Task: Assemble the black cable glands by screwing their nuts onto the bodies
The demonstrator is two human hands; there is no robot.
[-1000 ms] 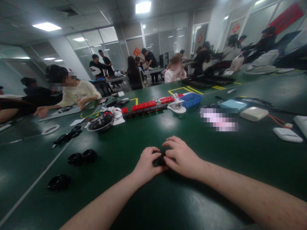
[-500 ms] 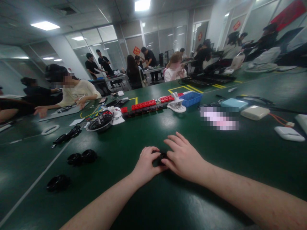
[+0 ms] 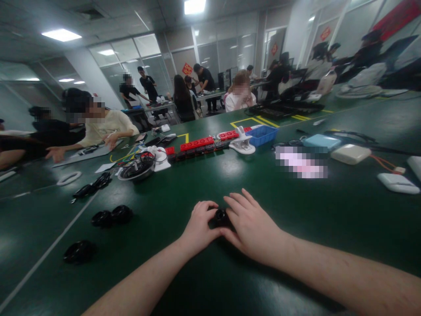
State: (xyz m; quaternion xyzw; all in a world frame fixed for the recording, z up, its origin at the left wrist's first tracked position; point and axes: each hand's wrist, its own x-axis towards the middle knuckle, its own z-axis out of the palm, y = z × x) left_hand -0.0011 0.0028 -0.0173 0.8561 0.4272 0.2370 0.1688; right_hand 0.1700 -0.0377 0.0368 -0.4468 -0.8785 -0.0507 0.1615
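A black round part with a hole in its end (image 3: pixel 220 215) sits low over the green table, between my two hands. My left hand (image 3: pixel 201 224) curls round its left side, with the fingers above and the thumb below. From the right, my right hand (image 3: pixel 251 226) cups the part, its outer fingers stretched forward and its thumb near the left thumb. The part's right side is hidden behind my right hand. Off to the left lie a pair of black ring-shaped pieces (image 3: pixel 112 216) and another black ring-shaped piece (image 3: pixel 80 252).
Further back stand a metal bowl of wires (image 3: pixel 136 170), a row of red and black blocks (image 3: pixel 197 145), a white clamp (image 3: pixel 242 145) and a blue bin (image 3: pixel 262 136). At right are a white box (image 3: pixel 350 154) and a white case (image 3: pixel 397 183). Other people sit around.
My right thumb has moved down and left, and my right fingers have dropped slightly. The black part has turned so its hole shows more. My left hand has hardly moved.
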